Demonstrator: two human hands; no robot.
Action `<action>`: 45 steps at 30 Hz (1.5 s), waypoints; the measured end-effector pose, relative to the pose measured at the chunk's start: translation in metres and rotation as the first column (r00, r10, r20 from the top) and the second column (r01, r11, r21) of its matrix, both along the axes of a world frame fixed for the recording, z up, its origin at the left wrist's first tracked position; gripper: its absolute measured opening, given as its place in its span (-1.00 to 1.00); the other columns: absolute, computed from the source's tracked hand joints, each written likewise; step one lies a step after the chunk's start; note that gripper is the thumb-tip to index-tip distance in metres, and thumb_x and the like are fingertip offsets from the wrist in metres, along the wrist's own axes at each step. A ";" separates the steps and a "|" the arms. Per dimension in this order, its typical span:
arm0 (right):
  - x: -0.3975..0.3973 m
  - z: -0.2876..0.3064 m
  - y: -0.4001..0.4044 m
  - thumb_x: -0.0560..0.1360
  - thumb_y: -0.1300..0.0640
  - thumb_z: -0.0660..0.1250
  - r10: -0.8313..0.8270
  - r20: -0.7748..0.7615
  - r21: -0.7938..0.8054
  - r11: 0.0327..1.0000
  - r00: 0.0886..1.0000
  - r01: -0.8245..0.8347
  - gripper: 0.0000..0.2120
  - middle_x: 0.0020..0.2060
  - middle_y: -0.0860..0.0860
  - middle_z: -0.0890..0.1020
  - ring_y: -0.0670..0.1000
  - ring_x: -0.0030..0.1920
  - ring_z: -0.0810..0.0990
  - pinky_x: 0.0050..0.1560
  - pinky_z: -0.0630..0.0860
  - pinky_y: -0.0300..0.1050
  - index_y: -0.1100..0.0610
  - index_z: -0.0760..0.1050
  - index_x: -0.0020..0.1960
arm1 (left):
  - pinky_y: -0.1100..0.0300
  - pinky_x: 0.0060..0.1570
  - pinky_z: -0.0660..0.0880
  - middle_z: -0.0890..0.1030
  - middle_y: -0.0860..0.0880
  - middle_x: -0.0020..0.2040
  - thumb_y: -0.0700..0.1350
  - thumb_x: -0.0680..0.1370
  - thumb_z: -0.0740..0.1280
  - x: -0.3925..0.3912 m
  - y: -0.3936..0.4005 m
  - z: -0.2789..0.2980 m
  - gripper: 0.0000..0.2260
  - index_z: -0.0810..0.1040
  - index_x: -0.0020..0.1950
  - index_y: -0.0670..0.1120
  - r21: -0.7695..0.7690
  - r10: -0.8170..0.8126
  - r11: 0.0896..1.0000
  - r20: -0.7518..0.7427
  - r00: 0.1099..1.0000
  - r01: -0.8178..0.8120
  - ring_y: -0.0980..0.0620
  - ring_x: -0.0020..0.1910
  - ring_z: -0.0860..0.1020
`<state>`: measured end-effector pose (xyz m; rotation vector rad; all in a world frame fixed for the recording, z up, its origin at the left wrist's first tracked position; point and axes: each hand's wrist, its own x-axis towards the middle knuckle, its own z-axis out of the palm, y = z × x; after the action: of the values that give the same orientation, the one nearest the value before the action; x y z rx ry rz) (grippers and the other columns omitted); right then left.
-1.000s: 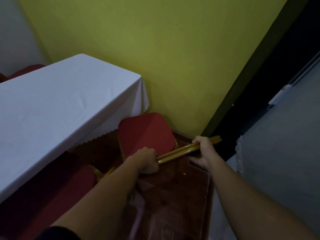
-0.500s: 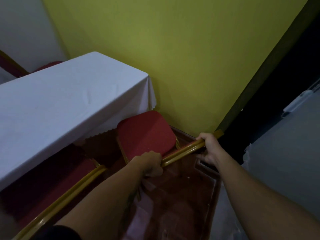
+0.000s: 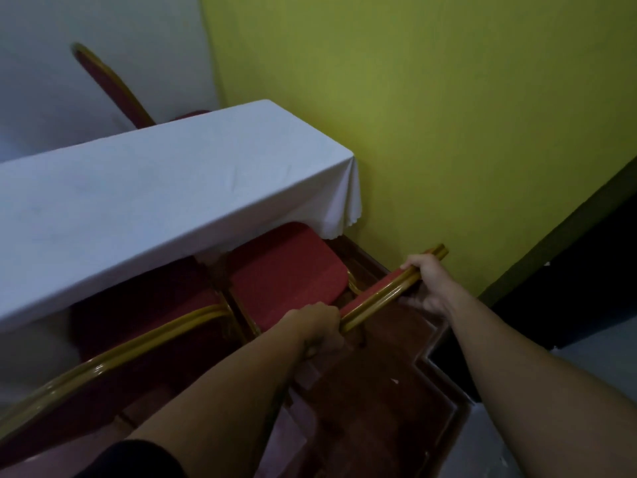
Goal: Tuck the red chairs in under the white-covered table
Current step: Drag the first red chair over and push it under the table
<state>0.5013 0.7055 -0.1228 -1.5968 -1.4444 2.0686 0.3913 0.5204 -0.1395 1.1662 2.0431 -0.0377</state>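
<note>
Left hand (image 3: pixel 319 327) and right hand (image 3: pixel 425 276) both clamped on gold backrest rail (image 3: pixel 379 301), red chair (image 3: pixel 286 270) seat partly under white-covered worktop (image 3: pixel 155 188)

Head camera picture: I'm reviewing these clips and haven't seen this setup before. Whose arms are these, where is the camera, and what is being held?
There is no machine here. A person wears a wide-angle camera on the head, so you look forward and down along their own bare arms. The left hand and right hand both grip the gold top rail of a red chair, whose seat sits partly under the white-covered table. Nothing shows on the cloth. A second red chair stands to its left at the table, and a third chair's back rises behind the table. A yellow-green wall is to the right.
</note>
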 end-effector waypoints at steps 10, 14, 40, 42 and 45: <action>-0.043 0.000 0.019 0.52 0.19 0.22 0.073 -0.020 0.006 0.997 0.997 -0.073 -0.82 -0.34 0.09 0.47 0.09 -0.27 0.52 -0.28 0.48 -0.01 0.15 0.36 -0.26 | 0.04 -0.01 0.47 0.48 -0.06 0.07 -0.03 0.57 0.37 -0.020 0.007 0.002 -0.64 0.48 0.34 -0.07 0.002 0.218 0.976 0.076 0.973 -0.218 -0.05 -0.01 0.50; -0.065 -0.003 0.025 0.50 0.18 0.25 0.080 -0.031 -0.010 0.997 0.996 -0.081 -0.84 -0.33 0.09 0.49 0.08 -0.27 0.54 -0.27 0.52 -0.01 0.15 0.38 -0.26 | 0.01 0.05 0.54 0.53 -0.08 0.16 -0.08 0.57 0.34 -0.040 0.009 -0.001 -0.64 0.48 0.37 -0.05 0.011 0.278 0.960 0.098 0.956 -0.280 -0.09 0.06 0.54; -0.203 -0.029 0.061 0.35 0.14 0.31 0.096 -0.189 -0.008 0.995 0.977 -0.100 -0.82 -0.24 0.16 0.51 0.18 -0.16 0.60 -0.37 0.64 0.18 0.16 0.41 -0.08 | -0.05 0.14 0.62 0.54 -0.04 0.06 -0.19 0.55 0.31 -0.159 0.034 -0.018 -0.43 0.38 0.55 0.10 0.101 0.522 0.830 0.210 0.827 -0.549 -0.13 0.11 0.61; -0.207 -0.028 0.060 0.27 0.12 0.31 0.097 -0.192 -0.005 0.995 0.977 -0.100 -0.73 -0.21 0.17 0.51 0.19 -0.13 0.60 -0.36 0.64 0.19 0.16 0.42 -0.05 | -0.05 0.15 0.61 0.54 -0.05 0.06 -0.20 0.57 0.31 -0.161 0.034 -0.022 -0.47 0.38 0.54 0.06 0.113 0.529 0.823 0.204 0.823 -0.557 -0.13 0.10 0.61; -0.203 -0.024 0.059 0.37 0.13 0.30 0.082 -0.173 0.000 0.997 0.982 -0.083 -0.81 -0.19 0.17 0.54 0.18 -0.10 0.61 -0.38 0.65 0.16 0.17 0.43 -0.05 | -0.06 0.15 0.61 0.56 -0.06 0.05 -0.17 0.56 0.32 -0.155 0.033 -0.026 -0.63 0.49 0.37 0.02 0.142 0.522 0.826 0.170 0.836 -0.545 -0.11 0.05 0.60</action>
<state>0.2985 0.7641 -0.1468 -1.3420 -1.4667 2.1977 0.2359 0.5537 -0.1652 0.6357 2.2243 0.5007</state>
